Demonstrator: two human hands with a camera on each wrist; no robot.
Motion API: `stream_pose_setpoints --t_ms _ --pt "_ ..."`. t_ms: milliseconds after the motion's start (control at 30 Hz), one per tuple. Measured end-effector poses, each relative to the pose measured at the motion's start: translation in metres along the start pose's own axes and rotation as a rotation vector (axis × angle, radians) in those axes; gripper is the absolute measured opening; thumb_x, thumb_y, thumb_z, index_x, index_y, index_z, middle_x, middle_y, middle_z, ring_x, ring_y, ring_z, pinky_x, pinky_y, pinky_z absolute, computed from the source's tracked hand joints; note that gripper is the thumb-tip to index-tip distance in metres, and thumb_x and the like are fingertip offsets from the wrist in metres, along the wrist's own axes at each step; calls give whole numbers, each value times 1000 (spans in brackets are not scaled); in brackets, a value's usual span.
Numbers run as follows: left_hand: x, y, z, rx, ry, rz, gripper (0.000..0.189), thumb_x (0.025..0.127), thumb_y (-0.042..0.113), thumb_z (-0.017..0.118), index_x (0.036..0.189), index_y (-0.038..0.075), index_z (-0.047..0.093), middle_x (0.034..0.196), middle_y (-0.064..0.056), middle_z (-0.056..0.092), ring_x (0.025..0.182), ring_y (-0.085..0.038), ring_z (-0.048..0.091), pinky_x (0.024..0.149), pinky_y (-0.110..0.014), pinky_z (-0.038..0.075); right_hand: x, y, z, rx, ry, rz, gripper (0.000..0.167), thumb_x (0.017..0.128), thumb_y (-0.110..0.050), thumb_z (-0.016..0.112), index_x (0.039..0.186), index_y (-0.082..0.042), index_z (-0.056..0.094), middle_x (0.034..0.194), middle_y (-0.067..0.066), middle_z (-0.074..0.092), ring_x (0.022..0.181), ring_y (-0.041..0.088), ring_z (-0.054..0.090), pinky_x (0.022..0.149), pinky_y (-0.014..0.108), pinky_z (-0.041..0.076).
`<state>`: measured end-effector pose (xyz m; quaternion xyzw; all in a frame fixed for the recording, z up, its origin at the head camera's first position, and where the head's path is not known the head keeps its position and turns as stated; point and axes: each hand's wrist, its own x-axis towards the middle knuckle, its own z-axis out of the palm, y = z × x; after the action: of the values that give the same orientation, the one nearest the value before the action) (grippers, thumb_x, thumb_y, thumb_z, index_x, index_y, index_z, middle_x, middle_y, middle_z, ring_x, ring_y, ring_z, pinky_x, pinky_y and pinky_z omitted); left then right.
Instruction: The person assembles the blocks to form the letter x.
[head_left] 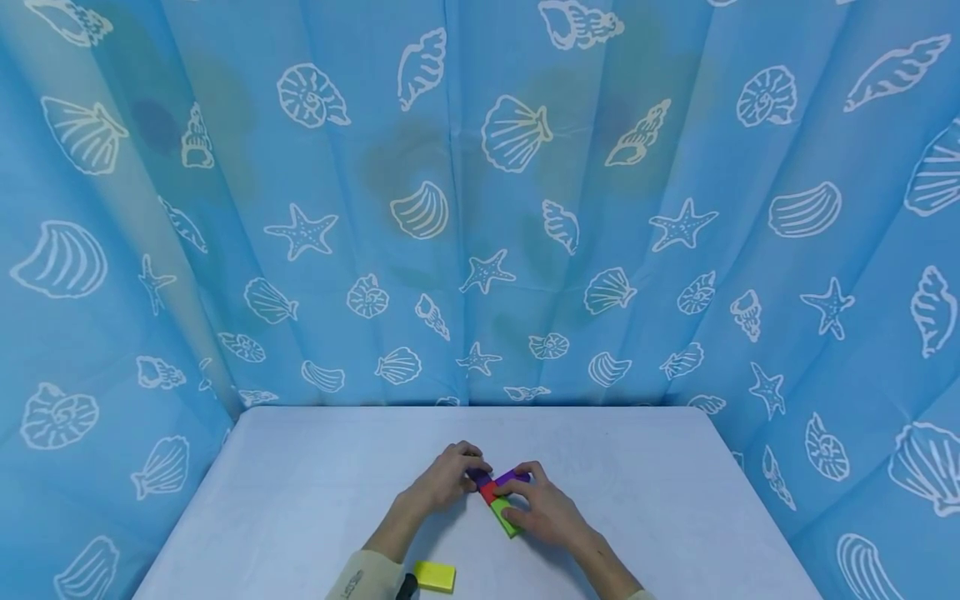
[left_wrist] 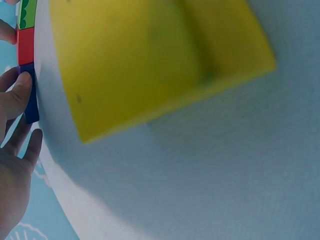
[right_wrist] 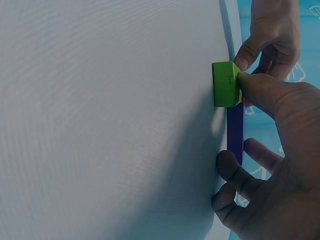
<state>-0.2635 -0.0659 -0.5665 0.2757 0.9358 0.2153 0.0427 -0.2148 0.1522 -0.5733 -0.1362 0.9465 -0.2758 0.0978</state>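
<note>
A dark blue block [left_wrist: 31,95], a red block [head_left: 488,492] and a green block [head_left: 506,517] lie end to end in a slanting row on the white table. My left hand [head_left: 450,477] grips the dark blue block at the far end, thumb on its near side. A purple block [right_wrist: 235,132] branches off to the right beside the red one. Over the near end is my right hand [head_left: 551,510], its thumb pressed to the green block and its index finger at the red. Its other fingers curl beside the purple block, partly covering it.
A yellow block [head_left: 435,576] lies apart near the front, close to the left sleeve [head_left: 367,577], and looms large in the left wrist view. Behind the white table [head_left: 315,467] and along both sides hangs a blue curtain [head_left: 480,208] with shell prints.
</note>
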Motion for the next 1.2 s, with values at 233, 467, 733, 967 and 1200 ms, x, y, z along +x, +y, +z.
stream_pose_setpoints --t_ms 233,467,733,967,1200 --pt "1 -1 2 4 10 26 38 91 9 74 124 26 72 135 -2 57 126 -25 52 106 -45 45 -1 -2 -1 26 -5 5 31 90 -36 74 120 -33 71 142 11 41 115 34 59 92 60 50" --pt "-1 -3 2 -16 41 -9 42 89 18 77 130 27 68 142 -4 52 131 -27 48 107 -49 43 -3 -3 -1 22 6 -15 30 90 -35 74 120 -33 71 141 11 41 116 36 58 93 61 50" --pt "-5 -6 3 -25 83 -97 56 82 37 84 133 25 65 128 -1 59 119 -24 53 101 -47 47 -3 -2 -2 37 3 -5 30 90 -37 74 120 -34 71 141 11 42 117 37 58 93 63 49" --pt "-4 -5 4 -30 80 -109 50 84 34 82 130 23 67 121 0 61 112 -21 55 97 -44 49 -3 -1 -1 33 -5 -13 31 91 -38 73 121 -34 70 142 13 41 117 37 58 93 63 49" --pt "-1 -5 7 -18 95 -122 47 83 35 83 127 24 68 118 2 61 110 -19 55 97 -42 49 -3 1 -1 32 2 -19 30 91 -39 73 121 -34 70 143 13 41 117 38 58 92 63 49"
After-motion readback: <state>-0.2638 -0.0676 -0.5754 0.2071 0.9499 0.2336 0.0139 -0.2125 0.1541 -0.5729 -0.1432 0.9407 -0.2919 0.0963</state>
